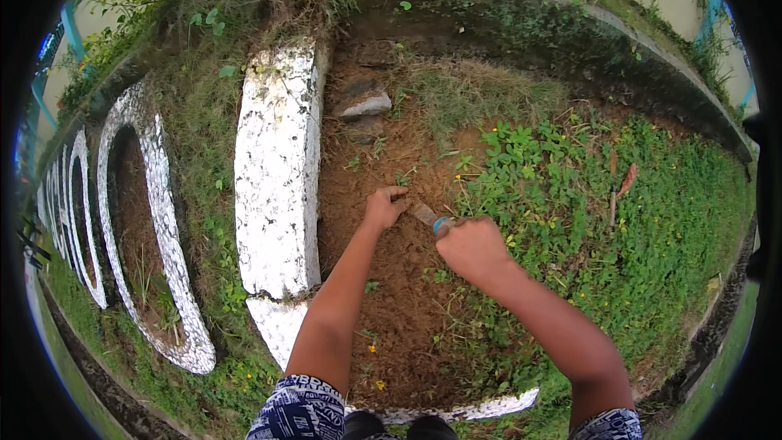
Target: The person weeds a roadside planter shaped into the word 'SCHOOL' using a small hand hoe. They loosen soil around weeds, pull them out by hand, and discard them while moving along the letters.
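Observation:
My right hand point(473, 247) grips a small hand tool with a flat metal blade point(423, 212), perhaps a trowel or knife. A blue band point(441, 224) shows where the blade meets the handle, which my fist mostly covers. The blade points left and touches or hovers just over the brown soil point(397, 281). Beside the blade tip is my left hand point(383, 209), low over the ground with thumb and fingers curled; whether something is pinched there is too small to tell. A small green weed point(402, 179) grows just beyond its fingers.
A white-painted concrete block point(278, 165) runs along the left. Dense green groundcover point(660, 244) spreads at right. Stones point(366, 105) lie farther up, below a mossy low wall point(519, 30). White oval edging point(162, 195) stands at far left, and a white curb point(501, 406) lies near my feet.

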Tool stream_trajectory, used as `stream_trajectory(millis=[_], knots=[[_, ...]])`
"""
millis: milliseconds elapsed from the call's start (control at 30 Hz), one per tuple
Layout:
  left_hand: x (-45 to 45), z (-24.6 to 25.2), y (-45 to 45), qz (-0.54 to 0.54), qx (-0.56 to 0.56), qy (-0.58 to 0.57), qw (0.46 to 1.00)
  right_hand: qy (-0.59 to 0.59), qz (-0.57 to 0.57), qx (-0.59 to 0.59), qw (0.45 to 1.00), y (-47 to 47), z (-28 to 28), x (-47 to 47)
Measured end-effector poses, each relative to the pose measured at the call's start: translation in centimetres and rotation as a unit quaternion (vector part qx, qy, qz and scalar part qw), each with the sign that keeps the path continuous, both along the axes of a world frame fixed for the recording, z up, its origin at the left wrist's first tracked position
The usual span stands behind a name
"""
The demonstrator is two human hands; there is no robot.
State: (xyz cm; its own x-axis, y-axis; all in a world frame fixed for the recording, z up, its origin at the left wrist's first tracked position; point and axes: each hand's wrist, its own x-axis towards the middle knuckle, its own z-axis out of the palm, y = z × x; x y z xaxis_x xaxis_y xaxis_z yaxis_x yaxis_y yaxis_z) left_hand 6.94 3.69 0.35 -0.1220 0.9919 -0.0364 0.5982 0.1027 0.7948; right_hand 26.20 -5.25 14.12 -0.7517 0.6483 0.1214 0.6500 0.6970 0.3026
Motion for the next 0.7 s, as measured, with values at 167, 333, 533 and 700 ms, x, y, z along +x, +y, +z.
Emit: stream_trajectory(millis=[167,333,533,700], knots=[[0.6,-1.8,-0.1,0.022,0.049,0.038,0.998,0.001,-0.025,-0.026,0.999,0.3,-0.3,0.7],[1.6,-3.3,0.5,0.066,0.106,0.148,0.981,-0.010,-0.050,-0.007,0.999,-0.5,-0.7,0.7],[2.3,-1.9,1.3,0.086,0.004,0.210,0.974,0.072,-0.161,-0.071,0.982,-3.4,1.7,3.7],[2.0,0.6,0.9,0.065,-0.063,0.258,0.962,0.326,-0.259,-0.254,0.873,-3.0,0.0,6.7]])
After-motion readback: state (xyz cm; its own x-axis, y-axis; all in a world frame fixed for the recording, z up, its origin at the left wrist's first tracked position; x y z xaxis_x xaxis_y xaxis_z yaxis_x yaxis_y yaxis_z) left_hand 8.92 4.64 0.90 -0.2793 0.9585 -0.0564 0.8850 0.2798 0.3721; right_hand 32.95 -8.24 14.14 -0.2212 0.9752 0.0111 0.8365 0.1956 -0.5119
